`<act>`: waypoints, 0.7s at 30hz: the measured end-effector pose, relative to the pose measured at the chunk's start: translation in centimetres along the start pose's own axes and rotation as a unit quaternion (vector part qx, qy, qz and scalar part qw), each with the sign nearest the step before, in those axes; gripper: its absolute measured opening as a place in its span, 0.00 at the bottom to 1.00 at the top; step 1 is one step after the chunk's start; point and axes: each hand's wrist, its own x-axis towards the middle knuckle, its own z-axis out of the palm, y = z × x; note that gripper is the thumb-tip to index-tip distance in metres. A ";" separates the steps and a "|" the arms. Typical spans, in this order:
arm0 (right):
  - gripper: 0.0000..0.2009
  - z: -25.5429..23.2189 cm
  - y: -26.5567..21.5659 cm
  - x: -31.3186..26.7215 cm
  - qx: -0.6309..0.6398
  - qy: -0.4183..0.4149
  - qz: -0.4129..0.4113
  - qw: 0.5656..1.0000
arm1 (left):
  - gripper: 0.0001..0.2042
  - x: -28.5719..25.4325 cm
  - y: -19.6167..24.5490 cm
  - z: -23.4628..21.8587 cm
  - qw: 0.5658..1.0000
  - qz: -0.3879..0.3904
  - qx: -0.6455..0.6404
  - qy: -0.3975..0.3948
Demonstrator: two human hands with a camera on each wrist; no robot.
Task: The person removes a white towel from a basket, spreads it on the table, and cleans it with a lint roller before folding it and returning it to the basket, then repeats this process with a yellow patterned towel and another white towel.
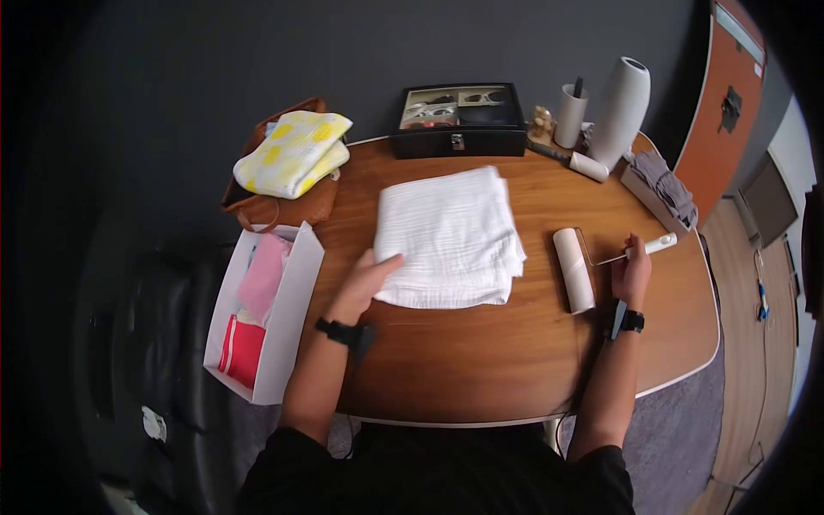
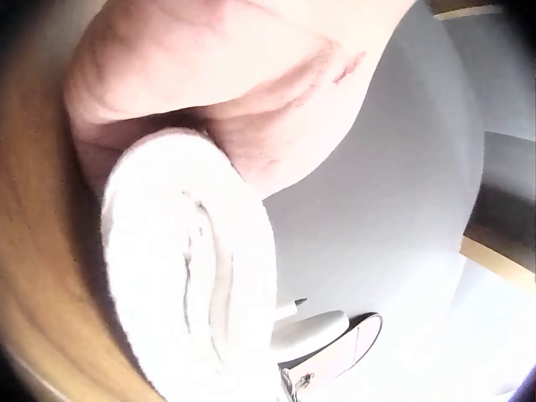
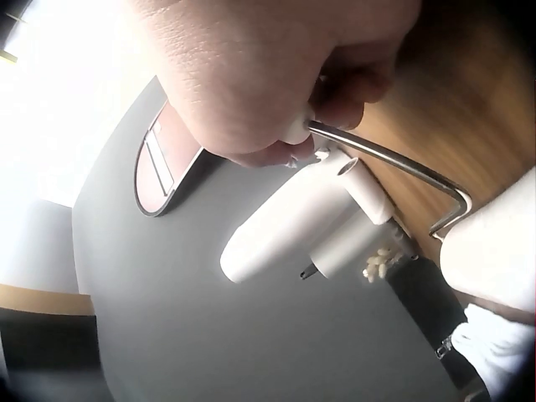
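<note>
A folded white gauzy cloth (image 1: 446, 236) lies on the wooden table in the head view. My left hand (image 1: 367, 279) grips its left edge, thumb on top; in the left wrist view the rounded, layered fold of the cloth (image 2: 188, 260) sits in the hand (image 2: 218, 84). To the right, my right hand (image 1: 633, 273) holds a lint roller by its white handle (image 1: 661, 244). The roller's white sheet roll (image 1: 574, 270) is at the table, right of the cloth. From the right hand (image 3: 251, 75) the bent metal rod (image 3: 394, 159) runs to the roll (image 3: 494, 239).
A white box (image 1: 287, 318) of pink and red fabrics stands left, below a brown bag (image 1: 318, 204) topped by a yellow-and-white cloth (image 1: 292, 154). Behind are a black glasses case (image 1: 489, 143), a second roller (image 1: 589, 166), a white cup (image 1: 571, 116), a vase (image 1: 622, 112) and grey fabric (image 1: 665, 184).
</note>
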 end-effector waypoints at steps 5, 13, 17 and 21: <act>0.10 -0.4 0.1 0.3 -0.011 0.020 -0.020 1.000 | 0.39 -4.3 4.5 0.9 0.864 0.125 0.452 0.184; 0.11 1.2 -0.1 -1.5 -0.119 0.002 -0.034 0.992 | 0.40 -3.4 4.0 11.0 0.781 0.280 0.558 -0.001; 0.11 2.6 -1.0 -2.7 -0.097 0.030 -0.035 0.994 | 0.31 -2.2 1.1 15.5 0.754 0.318 0.574 0.021; 0.11 -0.2 -0.9 0.0 -0.042 0.044 -0.040 0.997 | 0.20 -1.7 0.3 17.7 0.771 0.363 0.523 0.020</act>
